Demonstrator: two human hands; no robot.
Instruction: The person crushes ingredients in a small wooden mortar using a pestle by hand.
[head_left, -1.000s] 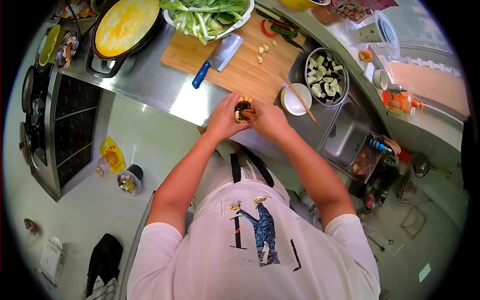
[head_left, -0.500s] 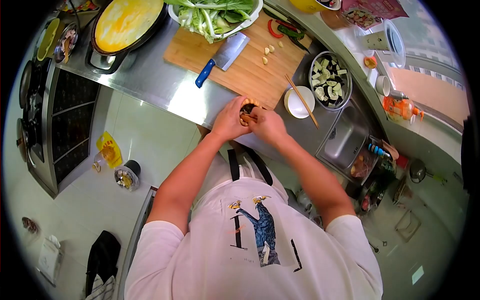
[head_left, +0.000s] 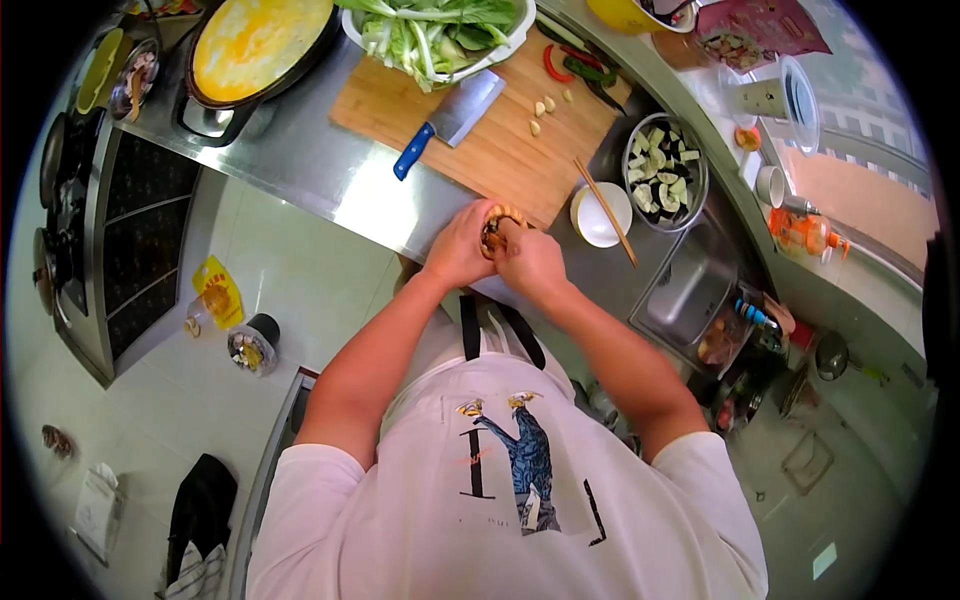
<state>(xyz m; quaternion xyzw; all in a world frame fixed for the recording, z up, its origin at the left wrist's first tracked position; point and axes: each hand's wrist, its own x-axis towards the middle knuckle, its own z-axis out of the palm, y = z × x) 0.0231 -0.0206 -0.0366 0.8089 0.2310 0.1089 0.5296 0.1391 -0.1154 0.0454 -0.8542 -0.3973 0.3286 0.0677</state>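
At the counter's front edge, my left hand [head_left: 460, 246] is wrapped round the side of a small round orange-brown container [head_left: 508, 213] with a beaded-looking rim and a dark inside. The fingers of my right hand [head_left: 532, 262] are bent down into its mouth and closed; whether they pinch anything is hidden. Just beyond is the wooden cutting board [head_left: 400, 100], bearing a cleaver [head_left: 456, 118] with a blue handle and several garlic cloves [head_left: 540, 108]. To the right, chopsticks [head_left: 606, 213] rest across a white bowl [head_left: 592, 226].
Leafy greens [head_left: 440, 40] fill a white basin at the back. A pan [head_left: 260, 50] with a yellow egg sheet stands left. Red and green peppers [head_left: 585, 68] lie on the board's far right. Cut eggplant [head_left: 662, 170] sits in a metal bowl near the sink [head_left: 685, 285].
My right fingers have shifted slightly within the mouth of the container, and more of its rim shows. The view has moved a little; the left hand keeps its hold.
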